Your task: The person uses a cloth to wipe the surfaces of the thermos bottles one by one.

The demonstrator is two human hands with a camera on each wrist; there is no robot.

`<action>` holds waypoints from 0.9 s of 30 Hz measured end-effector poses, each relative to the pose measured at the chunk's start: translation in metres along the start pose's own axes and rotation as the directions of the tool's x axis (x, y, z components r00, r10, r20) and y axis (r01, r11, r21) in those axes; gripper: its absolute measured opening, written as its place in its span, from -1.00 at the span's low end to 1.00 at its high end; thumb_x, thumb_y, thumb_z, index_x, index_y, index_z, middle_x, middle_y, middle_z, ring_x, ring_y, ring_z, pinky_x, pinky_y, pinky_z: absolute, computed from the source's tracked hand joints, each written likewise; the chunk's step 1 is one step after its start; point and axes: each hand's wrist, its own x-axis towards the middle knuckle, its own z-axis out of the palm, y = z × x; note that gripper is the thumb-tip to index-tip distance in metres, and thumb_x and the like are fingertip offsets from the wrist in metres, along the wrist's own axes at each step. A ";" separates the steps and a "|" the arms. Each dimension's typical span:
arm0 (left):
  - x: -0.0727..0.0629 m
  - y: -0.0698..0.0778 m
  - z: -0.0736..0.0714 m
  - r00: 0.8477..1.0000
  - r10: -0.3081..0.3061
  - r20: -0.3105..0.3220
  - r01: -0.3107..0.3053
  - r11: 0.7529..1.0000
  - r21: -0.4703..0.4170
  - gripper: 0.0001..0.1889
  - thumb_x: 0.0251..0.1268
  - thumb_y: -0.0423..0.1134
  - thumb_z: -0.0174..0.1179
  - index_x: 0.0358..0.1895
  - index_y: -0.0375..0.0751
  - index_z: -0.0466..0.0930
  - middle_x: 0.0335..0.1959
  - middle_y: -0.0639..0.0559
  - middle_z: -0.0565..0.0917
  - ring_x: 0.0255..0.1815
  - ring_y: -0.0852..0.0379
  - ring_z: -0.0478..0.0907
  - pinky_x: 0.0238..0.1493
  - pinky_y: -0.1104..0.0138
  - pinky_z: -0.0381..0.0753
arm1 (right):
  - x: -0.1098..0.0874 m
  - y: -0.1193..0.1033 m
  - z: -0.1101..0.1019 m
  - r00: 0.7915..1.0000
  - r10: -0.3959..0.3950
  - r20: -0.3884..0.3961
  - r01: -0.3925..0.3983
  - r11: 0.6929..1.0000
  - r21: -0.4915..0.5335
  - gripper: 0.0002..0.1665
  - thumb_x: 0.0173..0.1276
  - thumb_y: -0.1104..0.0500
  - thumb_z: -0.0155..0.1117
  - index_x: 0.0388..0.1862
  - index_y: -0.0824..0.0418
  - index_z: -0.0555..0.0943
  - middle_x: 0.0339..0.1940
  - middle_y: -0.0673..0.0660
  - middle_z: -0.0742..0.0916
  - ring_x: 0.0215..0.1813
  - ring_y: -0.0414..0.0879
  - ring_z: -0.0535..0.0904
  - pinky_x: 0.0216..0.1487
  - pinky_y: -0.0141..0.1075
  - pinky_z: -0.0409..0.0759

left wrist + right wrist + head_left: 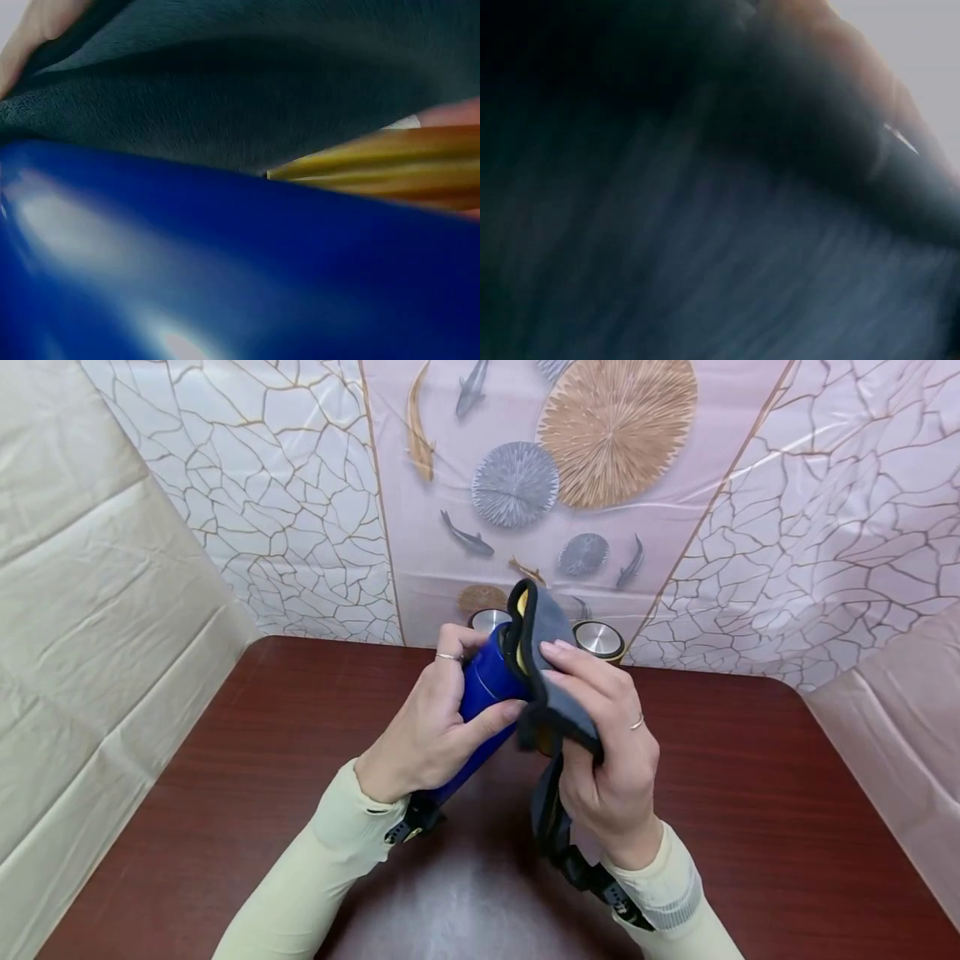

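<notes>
My left hand grips a shiny blue bottle, its thumb and forefinger around the upper part; the bottle is tilted, top leaning away to the right. In my right hand is a dark grey cloth with black edging and a yellow inner side, pinched between fingers and thumb. The cloth meets the bottle's top end and hides it. From the left wrist, the blue side fills the lower half, with the grey cloth right above it. The right wrist view is mostly blurred cloth.
Two round steel-topped containers, one on the left and one on the right, stand at the back behind my hands. The reddish-brown table runs up to a patterned wall covering. Pale cloth hangs along the left side.
</notes>
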 end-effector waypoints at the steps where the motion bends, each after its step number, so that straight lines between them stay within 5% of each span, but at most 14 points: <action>1: 0.000 0.001 -0.001 1.000 0.010 -0.004 -0.010 1.000 0.004 -0.16 0.33 0.49 -0.01 0.22 -0.25 0.18 0.03 -0.09 0.64 -0.03 0.16 0.63 0.01 0.30 0.67 | 0.002 0.000 0.001 0.998 -0.060 0.032 0.059 0.998 0.027 -0.55 0.56 0.09 0.18 -0.07 0.54 0.65 -0.03 0.47 0.74 0.14 0.21 0.68 0.29 -0.12 0.61; 3: -0.001 0.002 -0.002 1.000 0.024 -0.012 -0.024 1.000 0.006 -0.17 0.34 0.47 0.01 0.23 -0.24 0.18 0.04 -0.09 0.65 -0.03 0.16 0.63 0.01 0.30 0.68 | 0.005 0.000 0.001 0.992 -0.127 0.027 0.127 0.992 -0.001 -0.64 0.51 0.13 0.27 -0.13 0.49 0.68 -0.07 0.44 0.75 0.11 0.20 0.70 0.26 -0.14 0.64; 7: -0.002 0.006 -0.003 0.999 0.045 0.006 -0.044 0.998 -0.043 -0.29 0.38 0.12 0.27 0.31 -0.23 0.14 0.07 -0.11 0.64 0.02 0.15 0.63 0.05 0.29 0.69 | 0.006 0.000 0.002 0.976 -0.204 -0.072 0.204 0.979 -0.006 -0.66 0.35 0.14 0.44 -0.29 0.47 0.68 -0.22 0.39 0.76 -0.02 0.17 0.73 0.15 -0.19 0.69; 10: -0.003 0.007 -0.002 0.997 0.071 0.026 -0.068 0.993 -0.096 -0.24 0.23 -0.16 0.33 0.40 -0.22 0.12 0.08 -0.12 0.64 0.05 0.14 0.63 0.09 0.29 0.68 | 0.004 0.000 0.005 0.960 -0.244 -0.135 0.250 0.967 0.035 -0.70 0.30 0.19 0.48 -0.38 0.46 0.70 -0.29 0.37 0.77 -0.09 0.17 0.74 0.08 -0.20 0.72; 17: -0.003 0.008 0.000 0.974 0.220 0.054 -0.218 0.975 -0.047 -0.05 -0.10 -0.19 0.37 0.44 -0.35 0.13 0.10 -0.05 0.65 0.08 0.19 0.60 0.20 0.32 0.61 | 0.005 -0.001 0.004 0.948 -0.284 -0.145 0.304 0.941 0.148 -0.76 0.31 0.27 0.46 -0.44 0.47 0.71 -0.31 0.39 0.78 -0.09 0.17 0.75 0.08 -0.19 0.72; 21: -0.004 0.010 0.002 0.975 0.215 0.062 -0.215 0.977 -0.013 -0.02 -0.19 -0.23 0.52 0.41 -0.32 0.21 0.10 -0.05 0.65 0.07 0.17 0.61 0.22 0.31 0.62 | 0.004 -0.001 0.003 0.943 -0.318 -0.098 0.330 0.932 0.149 -0.73 0.35 0.25 0.43 -0.41 0.48 0.73 -0.30 0.39 0.78 -0.08 0.18 0.75 0.14 -0.17 0.71; 27: -0.005 0.012 0.007 0.974 0.214 0.079 -0.218 0.975 0.047 -0.24 -0.12 -0.14 0.56 0.20 -0.27 0.42 0.03 -0.01 0.68 0.01 0.20 0.63 0.17 0.36 0.63 | 0.003 -0.002 0.003 0.946 -0.324 -0.033 0.325 0.941 0.098 -0.71 0.37 0.21 0.43 -0.36 0.48 0.74 -0.28 0.40 0.78 -0.04 0.19 0.76 0.19 -0.13 0.70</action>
